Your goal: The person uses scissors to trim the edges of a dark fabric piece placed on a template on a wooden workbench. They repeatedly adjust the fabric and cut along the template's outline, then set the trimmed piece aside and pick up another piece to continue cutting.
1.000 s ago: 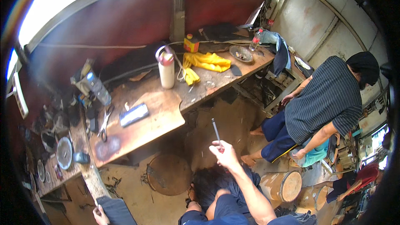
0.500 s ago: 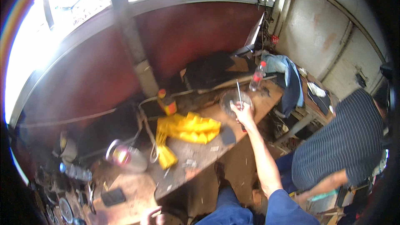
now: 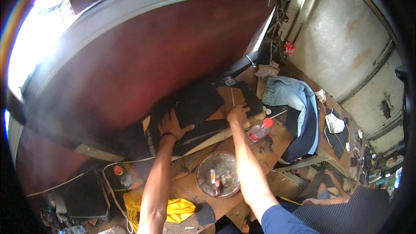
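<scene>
My left hand lies spread and flat on a black sheet at the back of the bench. A dark band circles its wrist. My right hand is closed around a slim, pale rod-like tool, which points away from me over a brown flat piece among the black sheets. What kind of tool it is I cannot make out. Just right of that hand stands a clear bottle with a red cap. Between my forearms sits a round shallow dish holding small tubes or containers.
Yellow cloth lies by my left forearm, near a red-capped bottle. Jeans hang over the bench's right end. A pale cord loops at the left. Another person in a striped shirt is at the lower right.
My right hand has carried the rod-like tool from above the dish to the black sheets. My left hand has come up from the lower edge onto them. The view has shifted right.
</scene>
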`<state>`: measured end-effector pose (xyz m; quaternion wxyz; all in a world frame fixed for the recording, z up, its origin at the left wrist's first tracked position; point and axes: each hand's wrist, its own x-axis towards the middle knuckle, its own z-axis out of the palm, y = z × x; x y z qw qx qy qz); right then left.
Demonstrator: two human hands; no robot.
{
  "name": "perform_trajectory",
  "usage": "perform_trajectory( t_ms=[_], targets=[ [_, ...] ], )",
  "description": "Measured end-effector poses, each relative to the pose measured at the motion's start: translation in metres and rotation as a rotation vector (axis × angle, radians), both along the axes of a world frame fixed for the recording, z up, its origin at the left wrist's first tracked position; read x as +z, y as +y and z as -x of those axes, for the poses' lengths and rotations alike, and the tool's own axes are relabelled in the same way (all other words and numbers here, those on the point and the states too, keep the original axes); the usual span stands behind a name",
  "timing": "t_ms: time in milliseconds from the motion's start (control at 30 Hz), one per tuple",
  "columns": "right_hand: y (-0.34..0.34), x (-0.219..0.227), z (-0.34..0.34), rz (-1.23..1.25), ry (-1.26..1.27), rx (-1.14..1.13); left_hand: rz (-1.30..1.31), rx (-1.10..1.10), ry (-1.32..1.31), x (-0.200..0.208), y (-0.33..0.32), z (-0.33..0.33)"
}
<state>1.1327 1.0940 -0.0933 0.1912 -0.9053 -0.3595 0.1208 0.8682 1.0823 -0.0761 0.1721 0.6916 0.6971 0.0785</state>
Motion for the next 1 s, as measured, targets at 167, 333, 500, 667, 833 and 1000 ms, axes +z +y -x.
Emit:
perform_trajectory(
  t_ms=[167,333,500,667,833,1000],
  targets=[
    [0.006,0.013,-0.007,0.023,0.133,-0.045,0.118,-0.005,-0.014,-0.015,0.009,0.003],
    [0.015,0.035,-0.036,0.017,0.174,-0.113,0.09,0.046,0.048,-0.012,0.01,0.006],
    [-0.004,0.066,-0.049,-0.528,0.884,0.075,-0.277,0.271,-0.13,-0.002,0.004,0.047],
    [-0.036,0.129,-0.037,-0.985,0.841,0.037,-0.423,0.524,0.053,0.043,-0.009,0.113],
    [-0.082,0.184,-0.026,-1.177,0.648,-0.054,-0.323,0.329,0.041,0.045,-0.031,0.103],
    [-0.123,0.207,-0.023,-1.172,0.704,-0.094,-0.196,0.145,-0.013,0.02,-0.012,0.046]
  ],
)
